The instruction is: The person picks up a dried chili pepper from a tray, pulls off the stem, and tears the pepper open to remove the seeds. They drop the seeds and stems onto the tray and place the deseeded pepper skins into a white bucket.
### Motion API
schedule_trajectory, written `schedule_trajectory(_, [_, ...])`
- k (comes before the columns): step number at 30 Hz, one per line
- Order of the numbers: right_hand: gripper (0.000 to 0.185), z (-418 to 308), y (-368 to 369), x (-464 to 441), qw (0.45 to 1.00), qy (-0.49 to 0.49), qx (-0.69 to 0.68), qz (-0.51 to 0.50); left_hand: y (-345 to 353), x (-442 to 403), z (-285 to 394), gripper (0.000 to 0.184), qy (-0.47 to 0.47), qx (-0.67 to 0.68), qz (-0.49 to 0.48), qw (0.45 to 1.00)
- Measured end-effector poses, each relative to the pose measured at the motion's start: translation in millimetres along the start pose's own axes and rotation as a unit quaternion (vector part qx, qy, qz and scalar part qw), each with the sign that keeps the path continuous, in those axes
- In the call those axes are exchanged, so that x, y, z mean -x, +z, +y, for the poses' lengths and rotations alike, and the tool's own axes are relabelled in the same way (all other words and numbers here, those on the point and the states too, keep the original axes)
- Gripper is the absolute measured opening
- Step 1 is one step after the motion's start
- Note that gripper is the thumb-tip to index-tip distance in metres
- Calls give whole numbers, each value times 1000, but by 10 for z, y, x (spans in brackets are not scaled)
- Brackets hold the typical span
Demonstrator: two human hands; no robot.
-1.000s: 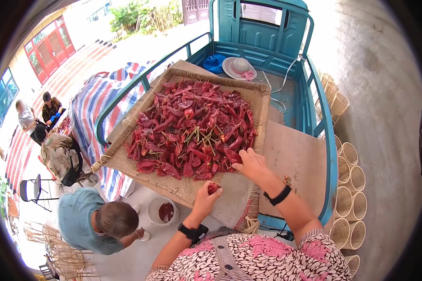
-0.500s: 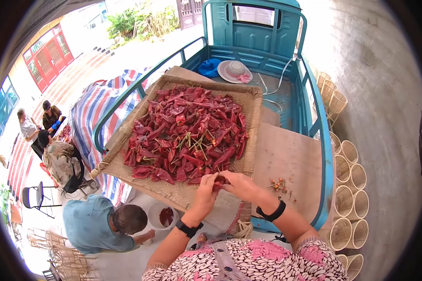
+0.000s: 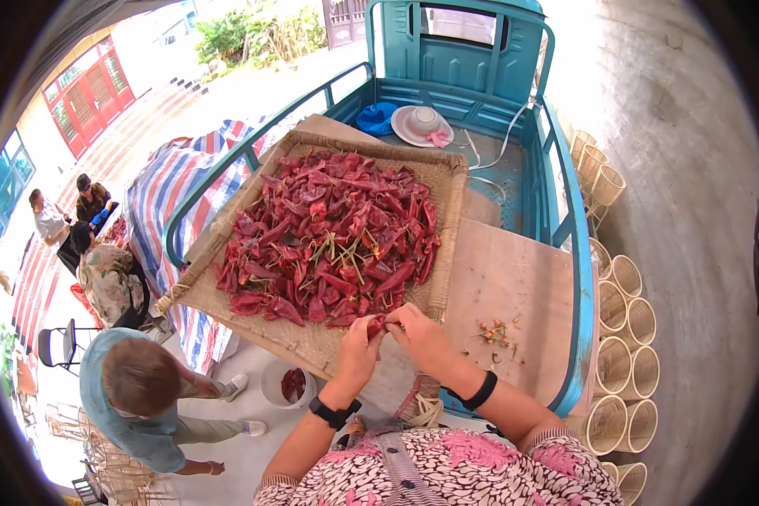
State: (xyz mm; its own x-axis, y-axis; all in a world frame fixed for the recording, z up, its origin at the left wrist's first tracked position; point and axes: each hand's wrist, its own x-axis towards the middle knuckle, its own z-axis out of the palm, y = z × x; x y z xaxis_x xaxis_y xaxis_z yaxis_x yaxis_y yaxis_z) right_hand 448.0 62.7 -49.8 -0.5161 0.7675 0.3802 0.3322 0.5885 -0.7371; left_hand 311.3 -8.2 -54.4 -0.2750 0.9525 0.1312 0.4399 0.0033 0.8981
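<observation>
My left hand [image 3: 359,347] is closed around a dried red chili pepper [image 3: 376,326] at the near edge of the woven tray [image 3: 322,358]. The fingers of my right hand [image 3: 417,336] pinch the same pepper from the other side, covering much of it. Beyond both hands, a broad heap of dried red chili peppers [image 3: 329,228] lies on the tray. Several thin greenish stems [image 3: 346,253] rest on top of the heap.
The tray sits across a blue cargo bed [image 3: 580,320]. Stem scraps [image 3: 496,331] lie on a board to the right. A white bucket [image 3: 270,388] holds some red peppers. A person in blue [image 3: 122,405] is at left; stacked baskets [image 3: 628,363] line the right.
The person in blue has moved from bending over the bucket to standing farther left. My hands stay together on the pepper, shifted slightly left. The view has shifted a little.
</observation>
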Motion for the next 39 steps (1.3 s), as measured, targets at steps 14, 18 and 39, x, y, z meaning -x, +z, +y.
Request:
schedule_trajectory(14, [13, 214, 48, -73, 578, 374, -716, -116, -29, -64, -60, 19, -105, 371, -53, 921])
schedule_trajectory(18, [12, 156, -40, -47, 455, 404, -785, -119, -60, -44, -118, 16, -136, 533, -90, 830])
schedule_trajectory(39, [24, 21, -228, -40, 990, -14, -27, -138, -37, -13, -25, 11, -11, 106, -22, 994])
